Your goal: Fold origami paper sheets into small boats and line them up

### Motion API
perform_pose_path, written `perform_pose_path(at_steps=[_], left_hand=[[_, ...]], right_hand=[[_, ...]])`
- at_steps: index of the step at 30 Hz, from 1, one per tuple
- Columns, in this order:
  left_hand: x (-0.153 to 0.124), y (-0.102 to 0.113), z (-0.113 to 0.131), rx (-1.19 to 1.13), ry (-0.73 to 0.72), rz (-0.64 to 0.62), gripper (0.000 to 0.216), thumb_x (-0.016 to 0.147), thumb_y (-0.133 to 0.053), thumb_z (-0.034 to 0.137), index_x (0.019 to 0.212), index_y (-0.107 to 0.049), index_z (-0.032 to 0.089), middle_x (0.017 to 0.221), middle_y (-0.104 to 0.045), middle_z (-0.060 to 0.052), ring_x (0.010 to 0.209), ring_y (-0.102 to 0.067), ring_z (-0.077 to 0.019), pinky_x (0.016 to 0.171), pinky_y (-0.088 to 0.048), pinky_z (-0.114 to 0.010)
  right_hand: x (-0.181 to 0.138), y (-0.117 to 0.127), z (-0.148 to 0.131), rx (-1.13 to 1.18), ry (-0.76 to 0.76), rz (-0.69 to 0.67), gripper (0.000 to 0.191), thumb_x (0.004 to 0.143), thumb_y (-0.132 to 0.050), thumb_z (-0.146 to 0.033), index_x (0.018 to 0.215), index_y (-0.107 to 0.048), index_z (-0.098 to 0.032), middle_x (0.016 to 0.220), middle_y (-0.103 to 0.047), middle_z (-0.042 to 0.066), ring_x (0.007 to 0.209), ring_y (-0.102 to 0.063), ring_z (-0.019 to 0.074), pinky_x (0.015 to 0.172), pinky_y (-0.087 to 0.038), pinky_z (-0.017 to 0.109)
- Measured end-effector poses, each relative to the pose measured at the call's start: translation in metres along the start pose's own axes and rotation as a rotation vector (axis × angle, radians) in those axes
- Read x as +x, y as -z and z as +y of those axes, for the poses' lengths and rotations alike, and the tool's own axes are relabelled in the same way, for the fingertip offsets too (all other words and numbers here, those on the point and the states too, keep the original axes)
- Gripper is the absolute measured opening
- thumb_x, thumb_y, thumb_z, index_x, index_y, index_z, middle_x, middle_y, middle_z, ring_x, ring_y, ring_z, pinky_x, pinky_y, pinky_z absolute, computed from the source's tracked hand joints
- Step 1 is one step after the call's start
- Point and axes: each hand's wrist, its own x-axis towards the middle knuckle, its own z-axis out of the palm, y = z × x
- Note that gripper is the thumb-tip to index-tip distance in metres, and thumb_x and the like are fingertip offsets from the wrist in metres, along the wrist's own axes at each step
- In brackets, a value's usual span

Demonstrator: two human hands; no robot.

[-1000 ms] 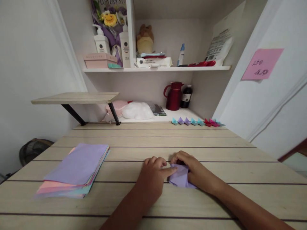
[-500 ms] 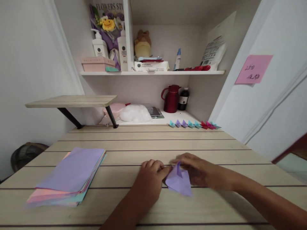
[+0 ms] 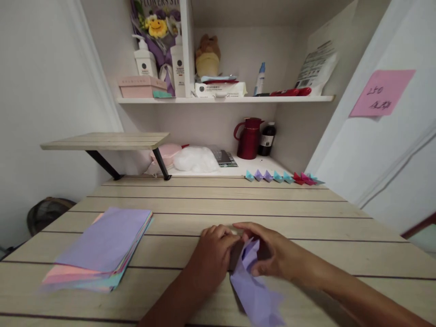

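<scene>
A sheet of purple origami paper point(image 3: 250, 290), folded and creased, is between my two hands over the table. Its upper part stands up in folds, while its lower end spreads toward me and is blurred by motion. My left hand point(image 3: 216, 247) is closed at the paper's upper left, with thumb and forefinger pinched at its edge; the exact grip is partly hidden. From the right, my right hand point(image 3: 274, 252) curls around the upper folds. Its thumb presses on the paper, and its fingertips reach behind toward the left hand.
A stack of coloured paper point(image 3: 105, 240), purple on top, lies at the left. Several small folded paper boats point(image 3: 277, 177) line the table's back edge at the right. A small raised shelf point(image 3: 105, 141) stands back left. Behind are a red jug point(image 3: 249, 138) and a white bag point(image 3: 195, 159).
The purple paper has opened out and now reaches farther toward me. My right hand has turned, so its thumb shows on the paper. My left hand has barely moved.
</scene>
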Motion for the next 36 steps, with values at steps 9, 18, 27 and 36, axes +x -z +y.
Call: perform_pose_path(at_steps=[9, 18, 27, 36], left_hand=[[0.005, 0.002, -0.021, -0.18, 0.225, 0.295, 0.038, 0.082, -0.044, 0.006, 0.108, -0.067, 0.02, 0.098, -0.065, -0.006, 0.093, -0.06, -0.0187, 0.084, -0.047, -0.034], [-0.001, 0.004, -0.012, -0.191, 0.125, 0.177, 0.042, 0.08, -0.043, 0.003, 0.098, -0.074, 0.024, 0.09, -0.063, -0.005, 0.087, -0.061, -0.0168, 0.079, -0.047, -0.03], [-0.004, -0.003, -0.006, 0.179, -0.068, -0.004, 0.052, 0.076, -0.049, 0.001, 0.108, -0.069, 0.038, 0.105, -0.058, -0.003, 0.095, -0.051, -0.02, 0.084, -0.04, -0.037], [-0.007, -0.012, -0.009, 0.309, -0.119, 0.004, 0.042, 0.082, -0.048, 0.004, 0.106, -0.068, 0.033, 0.11, -0.057, -0.003, 0.098, -0.048, -0.0205, 0.085, -0.038, -0.037]], right_hand=[[0.008, -0.013, 0.015, -0.104, 0.225, 0.343, 0.021, 0.059, -0.056, -0.003, 0.068, -0.049, -0.021, 0.097, -0.055, 0.003, 0.094, -0.053, 0.0197, 0.076, -0.041, 0.028], [0.015, 0.011, 0.039, -0.362, 0.14, 0.526, 0.013, 0.072, -0.056, -0.013, 0.073, -0.046, -0.022, 0.065, -0.052, -0.005, 0.06, -0.047, 0.0144, 0.057, -0.034, 0.024], [0.015, 0.011, 0.043, -0.648, 0.273, 0.474, 0.019, 0.067, -0.052, -0.004, 0.071, -0.046, -0.022, 0.07, -0.056, -0.001, 0.066, -0.051, 0.0165, 0.064, -0.036, 0.027], [0.004, 0.023, 0.036, -0.565, 0.408, 0.205, 0.045, 0.068, -0.045, 0.004, 0.095, -0.067, -0.024, 0.105, -0.065, 0.005, 0.1, -0.06, 0.0193, 0.089, -0.046, 0.032]])
